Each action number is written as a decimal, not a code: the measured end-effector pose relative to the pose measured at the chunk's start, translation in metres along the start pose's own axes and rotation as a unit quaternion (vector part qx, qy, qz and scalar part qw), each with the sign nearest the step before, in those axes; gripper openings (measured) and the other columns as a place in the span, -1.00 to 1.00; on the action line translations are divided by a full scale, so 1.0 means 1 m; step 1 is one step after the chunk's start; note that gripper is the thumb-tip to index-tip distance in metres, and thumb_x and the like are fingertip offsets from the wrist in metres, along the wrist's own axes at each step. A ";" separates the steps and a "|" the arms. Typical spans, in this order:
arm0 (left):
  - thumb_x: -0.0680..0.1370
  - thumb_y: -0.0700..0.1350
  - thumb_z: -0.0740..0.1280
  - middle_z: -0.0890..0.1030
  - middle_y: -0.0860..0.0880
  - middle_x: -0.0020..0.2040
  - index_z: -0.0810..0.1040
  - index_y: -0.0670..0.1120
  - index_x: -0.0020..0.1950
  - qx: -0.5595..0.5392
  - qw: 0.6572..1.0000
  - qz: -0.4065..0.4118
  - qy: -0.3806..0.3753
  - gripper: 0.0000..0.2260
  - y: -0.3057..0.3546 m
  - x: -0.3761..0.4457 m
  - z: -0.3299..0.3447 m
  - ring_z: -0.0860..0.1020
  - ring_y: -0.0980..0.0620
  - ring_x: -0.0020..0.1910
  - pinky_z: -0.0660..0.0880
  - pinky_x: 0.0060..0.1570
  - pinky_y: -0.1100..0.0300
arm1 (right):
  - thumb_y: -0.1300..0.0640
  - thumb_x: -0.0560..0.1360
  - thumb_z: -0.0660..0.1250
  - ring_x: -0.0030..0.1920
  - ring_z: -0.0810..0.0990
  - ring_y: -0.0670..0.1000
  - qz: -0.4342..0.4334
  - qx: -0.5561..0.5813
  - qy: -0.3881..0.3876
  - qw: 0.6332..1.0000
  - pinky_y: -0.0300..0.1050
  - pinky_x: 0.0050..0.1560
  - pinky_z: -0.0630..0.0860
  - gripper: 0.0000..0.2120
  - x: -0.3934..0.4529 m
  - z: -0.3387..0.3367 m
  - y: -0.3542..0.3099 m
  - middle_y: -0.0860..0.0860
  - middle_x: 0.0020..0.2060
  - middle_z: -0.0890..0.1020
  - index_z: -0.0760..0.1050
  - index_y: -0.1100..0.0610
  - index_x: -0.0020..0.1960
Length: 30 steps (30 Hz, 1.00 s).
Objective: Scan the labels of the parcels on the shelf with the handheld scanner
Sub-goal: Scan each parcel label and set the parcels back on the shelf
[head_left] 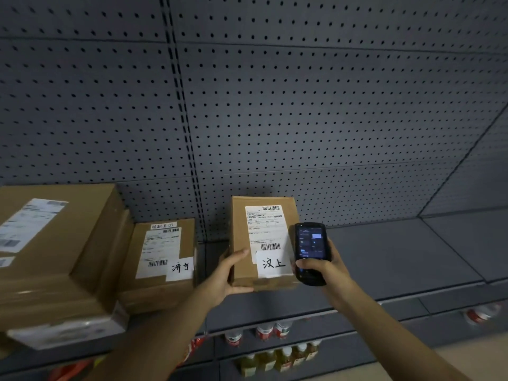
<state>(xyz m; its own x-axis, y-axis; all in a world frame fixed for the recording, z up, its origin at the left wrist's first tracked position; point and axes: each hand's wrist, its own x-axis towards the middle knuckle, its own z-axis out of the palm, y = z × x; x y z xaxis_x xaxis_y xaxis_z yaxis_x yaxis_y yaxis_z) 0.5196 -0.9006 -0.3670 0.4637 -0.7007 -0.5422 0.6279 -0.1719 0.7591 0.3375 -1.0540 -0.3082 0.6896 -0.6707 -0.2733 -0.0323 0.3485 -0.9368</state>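
On the shelf (pixel 384 259), the big box (pixel 55 257) sits at the left end, overhanging the front edge. Just right of it, touching, lies the middle box (pixel 162 262), back against the pegboard (pixel 302 119). Further right, apart from it, the small box (pixel 261 243) lies mid-shelf. My left hand (pixel 225 276) is on its left front corner; my right hand (pixel 321 268) has the scanner (pixel 310 251) just beside its right side. The shelf's right half stretches beyond. Bottles (pixel 275 350) stand on lower shelves below the front edge.
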 end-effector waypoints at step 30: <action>0.52 -0.13 0.41 0.51 -0.12 0.29 0.35 0.02 0.43 -0.093 0.993 -0.055 0.036 -0.50 -0.033 0.085 0.018 0.48 -0.17 0.27 0.59 0.05 -0.20 | 0.38 0.11 0.47 0.10 0.62 0.18 0.054 -0.029 0.043 0.997 0.05 -0.13 0.59 -0.11 0.089 -0.023 0.033 0.13 0.14 0.62 0.34 -0.01 0.39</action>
<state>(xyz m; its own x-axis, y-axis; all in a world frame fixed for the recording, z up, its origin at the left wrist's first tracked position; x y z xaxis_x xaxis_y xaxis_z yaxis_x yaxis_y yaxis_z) 0.5269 -0.9666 -0.4318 0.4254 -0.6326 -0.6473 0.7787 -0.1086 0.6179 0.3808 -1.1175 -0.3685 0.6152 -0.6856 -0.3892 -0.1468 0.3854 -0.9110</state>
